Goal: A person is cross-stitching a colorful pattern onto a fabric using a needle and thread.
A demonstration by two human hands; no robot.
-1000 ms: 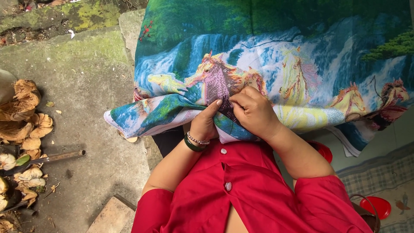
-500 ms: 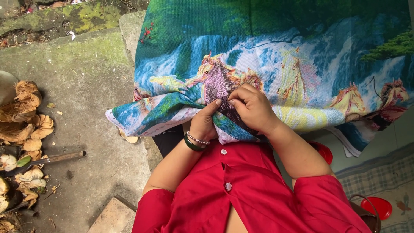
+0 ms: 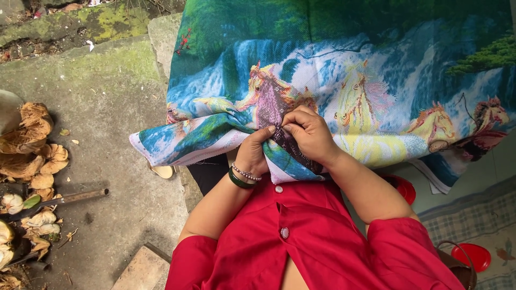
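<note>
Red shirt [image 3: 317, 241] with white buttons filled the bottom of the view, closest to the camera, its short sleeves ending above two bare forearms that reached forward and met over the lap. The left hand [image 3: 252, 153], with a green bangle [image 3: 239, 181] and a beaded bracelet [image 3: 246, 172] at the wrist, was closed on a fold of embroidered cloth [image 3: 344, 86], its fingers pinching the fabric from below. The right hand [image 3: 307, 133] was curled tight on the same fold just beside it, fingertips pressed onto a dark stitched patch; whether it held a needle could not be told. The cloth lay across the person's knees and spread away toward the top of the view, showing pale horses in front of a blue and white waterfall with green trees above, and its near left corner was folded over and hung off the lap. To the left, on the concrete ground [image 3: 107, 107], dry brown husks [image 3: 32, 145] were heaped beside a stick-like tool [image 3: 70, 197]. Patches of green moss [image 3: 107, 21] marked the ground farther off. At the lower right, a small red bowl [image 3: 473, 256] sat on a checked mat [image 3: 478, 220].
</note>
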